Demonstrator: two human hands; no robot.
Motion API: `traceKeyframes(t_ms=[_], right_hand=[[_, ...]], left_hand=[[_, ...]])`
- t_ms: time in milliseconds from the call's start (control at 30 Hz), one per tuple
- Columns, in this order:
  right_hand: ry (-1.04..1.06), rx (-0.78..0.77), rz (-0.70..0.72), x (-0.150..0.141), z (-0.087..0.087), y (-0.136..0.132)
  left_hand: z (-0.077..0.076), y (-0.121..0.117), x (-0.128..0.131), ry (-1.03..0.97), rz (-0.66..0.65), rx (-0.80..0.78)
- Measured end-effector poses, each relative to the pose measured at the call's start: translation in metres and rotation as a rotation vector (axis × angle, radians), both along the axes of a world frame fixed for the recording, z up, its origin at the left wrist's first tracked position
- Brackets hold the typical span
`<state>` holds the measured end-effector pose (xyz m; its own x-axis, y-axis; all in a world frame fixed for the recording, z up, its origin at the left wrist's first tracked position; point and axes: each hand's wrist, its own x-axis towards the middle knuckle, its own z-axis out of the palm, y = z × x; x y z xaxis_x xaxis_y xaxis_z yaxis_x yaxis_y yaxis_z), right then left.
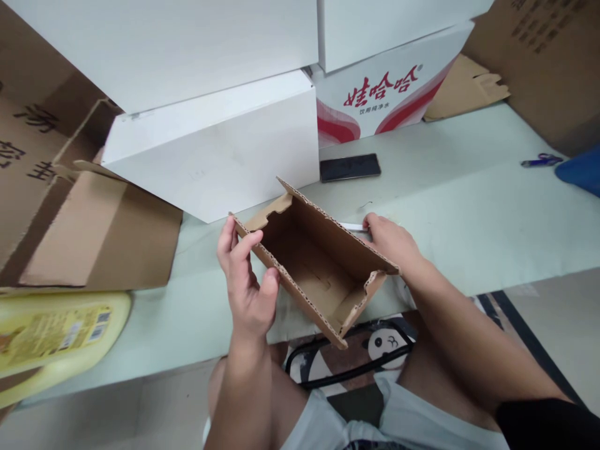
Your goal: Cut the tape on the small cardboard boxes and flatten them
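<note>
A small open cardboard box (pixel 323 250) is tilted at the front of the table, its open side turned towards me. My left hand (pixel 246 275) grips the left wall, with fingertips and thumb at its rim. Behind the right wall, my right hand (pixel 391 240) is closed at one end of a thin white strip-like object (pixel 354 227). Part of that object is hidden by the box, so its kind does not show. The box's inside is bare brown cardboard, with short notched flaps at both ends.
A black phone (pixel 350 167) lies beyond the box on the pale green tabletop (pixel 469 206). White boxes (pixel 225 150) and a printed carton (pixel 375 100) stand behind. Large cardboard boxes flank both sides. A yellow jug (pixel 65 337) lies left; purple-handled scissors (pixel 541 160) lie right.
</note>
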<state>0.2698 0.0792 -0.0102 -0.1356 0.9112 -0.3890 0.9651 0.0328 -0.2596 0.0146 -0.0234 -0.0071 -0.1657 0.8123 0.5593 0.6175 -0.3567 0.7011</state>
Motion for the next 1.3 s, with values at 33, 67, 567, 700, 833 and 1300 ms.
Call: traceKeyframes(t_ms=[33,67,567,700,833,1300], right_hand=[[0.002,0.002,-0.002,0.0,0.0,0.0],[0.004,0.004,-0.004,0.0,0.0,0.0],[0.003,0.023,-0.012,0.0,-0.002,-0.001],[0.005,0.022,-0.007,0.001,-0.002,0.0],[0.0,0.012,0.006,0.001,-0.003,0.0],[0.037,-0.045,0.135,-0.018,-0.001,-0.013]], left_hand=[[0.0,0.0,0.0,0.004,0.003,0.0],[0.0,0.0,0.0,0.007,0.004,-0.002],[0.0,0.001,-0.001,-0.004,-0.015,0.0],[0.0,0.001,0.0,0.01,-0.003,-0.01],[0.001,0.001,0.0,-0.02,-0.027,0.01],[0.003,0.002,0.003,-0.082,-0.082,0.014]])
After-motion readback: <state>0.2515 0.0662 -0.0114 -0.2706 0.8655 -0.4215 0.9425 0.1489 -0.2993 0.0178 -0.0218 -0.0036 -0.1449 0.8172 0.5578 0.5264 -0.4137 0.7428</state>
